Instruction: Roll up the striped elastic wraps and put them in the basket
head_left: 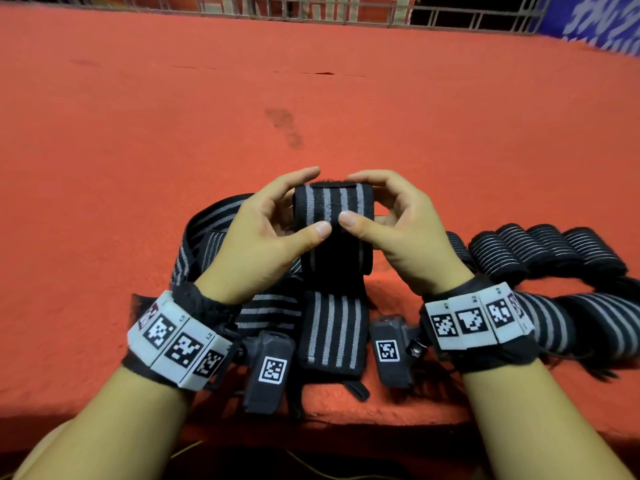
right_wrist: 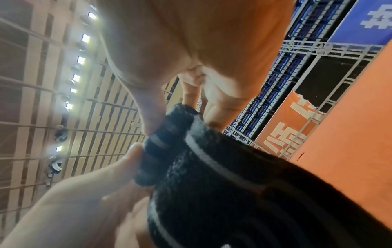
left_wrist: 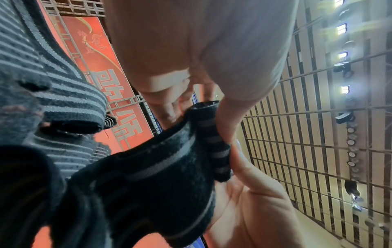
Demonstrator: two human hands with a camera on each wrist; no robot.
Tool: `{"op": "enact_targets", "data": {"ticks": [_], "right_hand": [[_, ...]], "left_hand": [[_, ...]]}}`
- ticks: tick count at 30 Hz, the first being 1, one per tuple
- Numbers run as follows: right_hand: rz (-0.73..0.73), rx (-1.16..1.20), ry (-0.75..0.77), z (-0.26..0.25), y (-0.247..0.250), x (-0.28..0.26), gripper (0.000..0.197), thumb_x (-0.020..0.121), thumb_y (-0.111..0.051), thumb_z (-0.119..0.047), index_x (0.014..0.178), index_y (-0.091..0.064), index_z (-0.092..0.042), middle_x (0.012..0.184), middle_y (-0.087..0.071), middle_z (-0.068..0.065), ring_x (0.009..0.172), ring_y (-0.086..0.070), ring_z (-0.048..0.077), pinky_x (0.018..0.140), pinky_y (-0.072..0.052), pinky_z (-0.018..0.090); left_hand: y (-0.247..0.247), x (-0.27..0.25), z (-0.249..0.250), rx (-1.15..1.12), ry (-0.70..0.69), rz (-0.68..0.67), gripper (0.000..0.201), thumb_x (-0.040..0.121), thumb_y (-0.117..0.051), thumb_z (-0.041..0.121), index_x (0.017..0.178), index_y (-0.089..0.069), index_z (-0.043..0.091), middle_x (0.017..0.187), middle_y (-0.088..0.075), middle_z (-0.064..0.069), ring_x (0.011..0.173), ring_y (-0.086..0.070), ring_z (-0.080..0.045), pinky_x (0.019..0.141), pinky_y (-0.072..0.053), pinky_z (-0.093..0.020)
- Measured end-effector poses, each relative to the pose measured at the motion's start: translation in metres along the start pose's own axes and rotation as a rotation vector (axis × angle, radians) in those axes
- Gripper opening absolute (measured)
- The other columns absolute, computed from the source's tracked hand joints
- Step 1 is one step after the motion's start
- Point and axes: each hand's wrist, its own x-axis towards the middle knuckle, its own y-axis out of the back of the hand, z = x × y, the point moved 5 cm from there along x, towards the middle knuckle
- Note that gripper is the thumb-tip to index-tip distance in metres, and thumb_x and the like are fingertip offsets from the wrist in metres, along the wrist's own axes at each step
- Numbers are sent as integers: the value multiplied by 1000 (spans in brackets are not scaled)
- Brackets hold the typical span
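Observation:
A black elastic wrap with grey stripes [head_left: 334, 209] is held up above the red surface, its top end folded over into the start of a roll. My left hand [head_left: 277, 220] pinches its left side, thumb on the front. On the other side my right hand [head_left: 384, 216] pinches it the same way. The wrap's tail [head_left: 330, 334] hangs down and lies flat between my wrists. The left wrist view shows the folded end [left_wrist: 212, 134] between thumb and fingers; the right wrist view shows the same end [right_wrist: 167, 139]. No basket is in view.
More unrolled striped wraps [head_left: 207, 233] lie in a loose heap at the left. Several rolled wraps [head_left: 540, 251] sit in a row at the right. The red carpeted platform [head_left: 311, 116] stretches away to a metal fence [head_left: 450, 15]; its front edge runs just below my wrists.

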Motion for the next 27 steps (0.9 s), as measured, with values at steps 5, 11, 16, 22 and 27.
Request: {"op": "enact_targets", "data": {"ticks": [5,11,16,22,27], "right_hand": [[99,127,98,-7,8,2,41,83,-75,-5,119,-56,-9,115,-62,12,98,-69,21,84,-58,43],[98,-53,196,-11,8,-1,50,81,-73,10,117,-53,-18,110,-56,0,96,-61,0,84,-51,22],[66,-272,299,-15,1,-2,55,71,-72,15,103,-63,-29,108,-58,4,99,-62,10,82,-49,19],[-45,-293,342,-10,-10,-4,54,65,-60,21,96,-63,-23,110,-59,14,110,-57,16,89,-46,17],[-85,-36,125,2,-7,-2,34,74,-72,-22,107,-66,-23,128,-58,8,119,-59,20,99,-51,37]], "left_hand": [[-6,3,-15,5,87,-101,50,89,-67,-6,135,-52,8,122,-71,-9,115,-68,-23,96,-54,-36],[-6,5,-14,-3,114,-79,44,90,-65,-9,131,-58,5,117,-73,-9,109,-70,-24,94,-56,-40],[-7,3,-9,-124,158,-61,30,96,-65,21,124,-65,11,116,-72,-16,105,-71,-31,84,-59,-51],[-2,3,-11,-155,195,40,37,93,-66,41,114,-69,11,110,-74,-13,95,-73,-29,74,-61,-40],[7,4,-8,-95,144,82,40,83,-75,26,121,-67,17,104,-75,-4,100,-71,-27,87,-54,-61]]}}
